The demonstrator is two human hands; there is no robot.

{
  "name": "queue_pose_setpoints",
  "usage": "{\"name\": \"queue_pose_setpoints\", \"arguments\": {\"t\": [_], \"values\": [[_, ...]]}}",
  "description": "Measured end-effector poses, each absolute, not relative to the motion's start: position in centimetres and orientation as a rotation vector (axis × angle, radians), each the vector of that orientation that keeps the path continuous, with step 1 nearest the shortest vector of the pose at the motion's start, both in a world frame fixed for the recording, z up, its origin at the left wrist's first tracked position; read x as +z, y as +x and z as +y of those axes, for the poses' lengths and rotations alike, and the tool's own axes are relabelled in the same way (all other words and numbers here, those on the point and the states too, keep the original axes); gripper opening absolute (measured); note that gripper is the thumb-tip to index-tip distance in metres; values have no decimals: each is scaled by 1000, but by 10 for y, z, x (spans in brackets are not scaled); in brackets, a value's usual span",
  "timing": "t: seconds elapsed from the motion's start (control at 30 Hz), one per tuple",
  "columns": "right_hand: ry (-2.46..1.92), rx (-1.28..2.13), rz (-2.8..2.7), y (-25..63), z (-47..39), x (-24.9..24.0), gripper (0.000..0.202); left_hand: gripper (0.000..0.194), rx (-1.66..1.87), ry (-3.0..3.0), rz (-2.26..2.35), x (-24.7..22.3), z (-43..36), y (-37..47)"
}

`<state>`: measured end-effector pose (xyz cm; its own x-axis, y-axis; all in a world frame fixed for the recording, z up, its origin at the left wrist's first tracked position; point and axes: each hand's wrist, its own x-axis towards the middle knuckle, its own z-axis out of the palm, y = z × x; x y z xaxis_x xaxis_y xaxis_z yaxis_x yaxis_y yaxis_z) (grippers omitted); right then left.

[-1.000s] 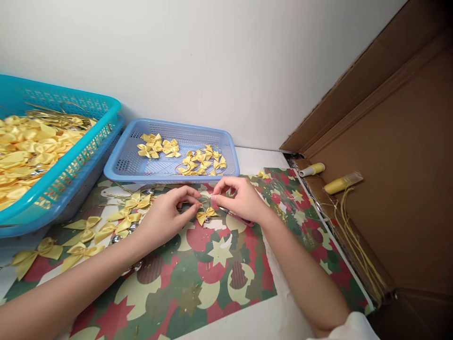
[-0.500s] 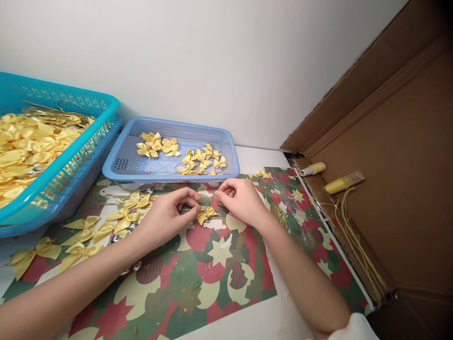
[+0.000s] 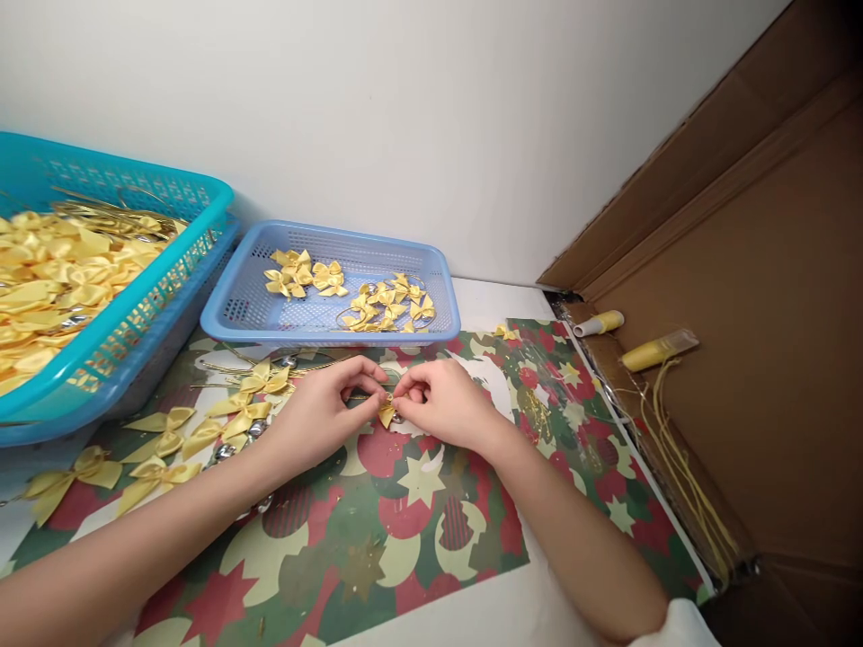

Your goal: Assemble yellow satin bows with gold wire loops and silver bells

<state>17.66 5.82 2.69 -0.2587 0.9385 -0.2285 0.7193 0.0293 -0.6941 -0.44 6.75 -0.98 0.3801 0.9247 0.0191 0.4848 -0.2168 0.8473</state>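
Observation:
Both hands meet over the patterned sheet, in front of the small blue basket. My left hand (image 3: pixel 341 395) is closed in a pinch at the left side of a yellow bow (image 3: pixel 387 413) with a small silver bell (image 3: pixel 397 418). My right hand (image 3: pixel 438 400) pinches at the bow's right side, its fingertips partly covering it. A thin gold cord loops above the bow between the hands. Left of my left hand lie loose yellow bows (image 3: pixel 264 381) with gold cords and silver bells (image 3: pixel 225 452).
A blue basket (image 3: pixel 330 338) holding bows stands behind the hands. At the left, a larger turquoise basket (image 3: pixel 182 261) is heaped with yellow bows. Two yellow-wound tubes (image 3: pixel 600 323) and yellow strands (image 3: pixel 680 485) lie beside the cardboard wall (image 3: pixel 742 270) at the right.
My right hand has moved down and left to the bow, closing the gap between the hands. My left hand has stayed nearly in place. The view has shifted slightly.

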Motion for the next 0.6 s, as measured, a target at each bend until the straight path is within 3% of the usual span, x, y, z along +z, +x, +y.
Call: {"name": "queue_pose_setpoints", "arguments": {"t": [0.6], "values": [[-1744, 948, -2010, 169, 58, 15, 15, 15, 704, 1836, 1187, -13, 67, -4]]}}
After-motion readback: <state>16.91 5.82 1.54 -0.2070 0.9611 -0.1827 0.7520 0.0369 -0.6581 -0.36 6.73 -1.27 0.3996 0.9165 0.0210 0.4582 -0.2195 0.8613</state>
